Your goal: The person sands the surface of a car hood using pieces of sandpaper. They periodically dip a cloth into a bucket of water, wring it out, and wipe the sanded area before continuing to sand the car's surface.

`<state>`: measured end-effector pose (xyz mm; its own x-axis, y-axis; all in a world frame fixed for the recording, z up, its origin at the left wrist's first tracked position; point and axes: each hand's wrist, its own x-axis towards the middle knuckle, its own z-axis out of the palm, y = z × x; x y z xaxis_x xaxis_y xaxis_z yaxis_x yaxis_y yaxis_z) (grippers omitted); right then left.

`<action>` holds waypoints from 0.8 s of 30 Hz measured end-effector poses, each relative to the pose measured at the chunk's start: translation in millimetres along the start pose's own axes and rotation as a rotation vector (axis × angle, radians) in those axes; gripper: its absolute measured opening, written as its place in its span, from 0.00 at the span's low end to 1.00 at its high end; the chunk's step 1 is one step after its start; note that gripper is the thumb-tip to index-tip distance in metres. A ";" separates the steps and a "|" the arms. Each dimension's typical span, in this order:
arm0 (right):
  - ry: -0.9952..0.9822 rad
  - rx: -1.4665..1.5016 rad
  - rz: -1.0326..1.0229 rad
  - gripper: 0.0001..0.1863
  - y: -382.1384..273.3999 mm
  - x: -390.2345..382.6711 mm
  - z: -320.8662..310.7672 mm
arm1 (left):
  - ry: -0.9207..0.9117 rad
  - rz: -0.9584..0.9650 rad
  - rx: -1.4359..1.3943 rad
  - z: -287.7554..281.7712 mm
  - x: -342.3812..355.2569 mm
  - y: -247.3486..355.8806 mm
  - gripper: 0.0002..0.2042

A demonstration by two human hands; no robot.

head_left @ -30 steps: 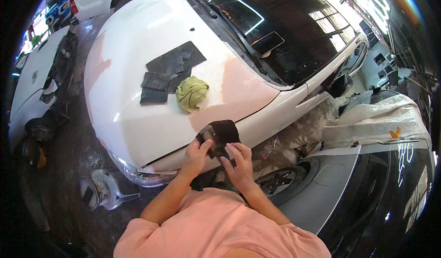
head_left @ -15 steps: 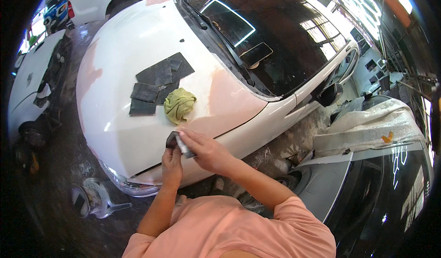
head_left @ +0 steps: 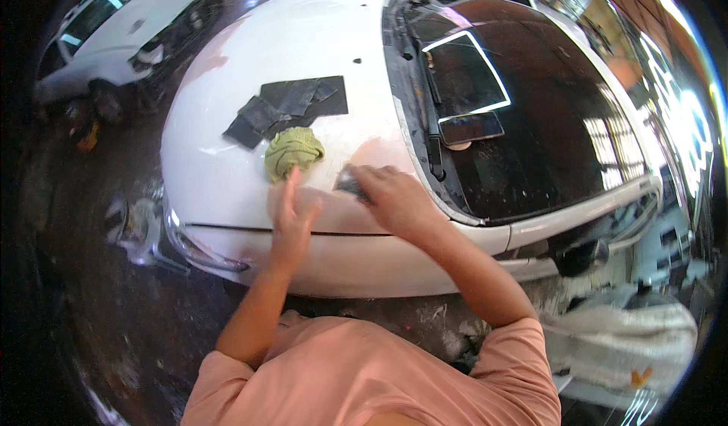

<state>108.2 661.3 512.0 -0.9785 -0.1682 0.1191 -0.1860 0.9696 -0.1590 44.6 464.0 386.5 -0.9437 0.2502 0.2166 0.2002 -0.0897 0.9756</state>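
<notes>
A white car's hood (head_left: 303,39) with pinkish patches lies before me. Over its near part, my right hand (head_left: 402,202) grips a small dark block (head_left: 349,183) that looks wrapped in sandpaper, close to a pink patch. My left hand (head_left: 292,221) is slightly blurred, its fingers stretched out and holding nothing. Its fingertips reach the lower edge of a crumpled green cloth (head_left: 294,151); whether they touch it I cannot tell. Beyond the cloth, several dark sandpaper sheets (head_left: 322,96) overlap on the hood.
A phone (head_left: 472,128) rests at the base of the dark windshield (head_left: 531,168). The side mirror (head_left: 580,258) sticks out at the right. A covered object (head_left: 622,335) stands at the lower right, and another car (head_left: 144,32) with an exposed front is at the far left.
Both hands were together at the block; now they are apart. My right hand has carried the block over the hood, while my left has let go and opened. The view has turned.
</notes>
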 end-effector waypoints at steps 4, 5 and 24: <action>-0.023 -0.142 -0.093 0.28 66.7 -31.4 4.9 | 0.235 0.421 0.821 0.4 73.1 -7.5 0.36; -0.006 -0.175 -0.125 0.28 73.1 -35.3 14.4 | 0.190 0.371 0.949 3.4 82.2 -2.8 0.36; 0.101 0.057 -0.238 0.23 97.8 15.3 57.1 | -0.295 0.561 0.485 129.1 125.3 81.9 0.14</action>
<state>70.0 743.3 442.3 -0.8936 -0.3687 0.2560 -0.4170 0.8930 -0.1696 -23.2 612.5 498.0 -0.5729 0.5431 0.6138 0.7809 0.1342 0.6101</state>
